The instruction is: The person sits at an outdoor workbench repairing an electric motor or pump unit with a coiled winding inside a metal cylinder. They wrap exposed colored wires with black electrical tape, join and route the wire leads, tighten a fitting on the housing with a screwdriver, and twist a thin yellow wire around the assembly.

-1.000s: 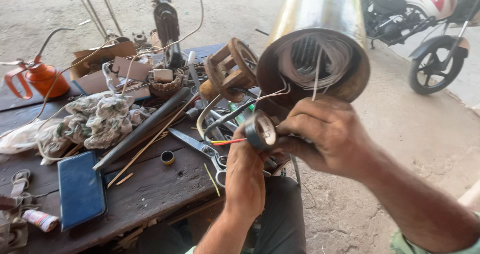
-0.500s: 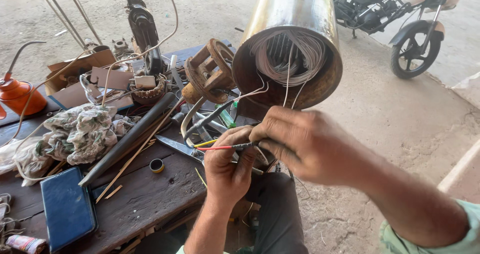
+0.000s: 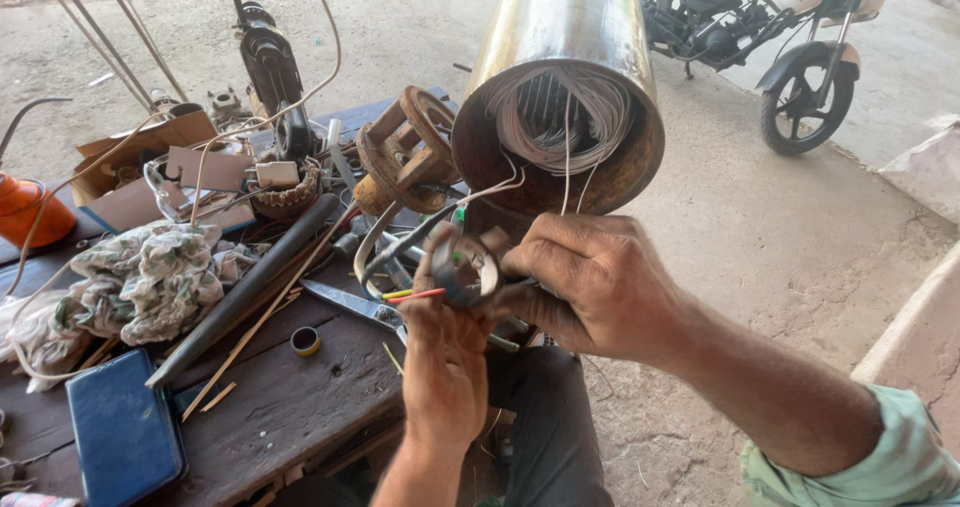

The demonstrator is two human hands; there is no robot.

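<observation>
Both hands on a tape roll at the mouth of the steel motor tube.

Left hand and right hand are both closed round the small dark tape roll — just below the tube: smooth cylinder, rusty rim, pale winding loops inside, thin white leads hanging out. Red and yellow wires beside the roll. Rough wooden bench, scissors, crumpled rag, blue case.

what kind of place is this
Probably an open-air motor repair workshop. A big metal cylinder with wire windings inside lies on a cluttered wooden workbench strewn with rusty parts and scissors, and a motorcycle is parked on the concrete behind.
</observation>
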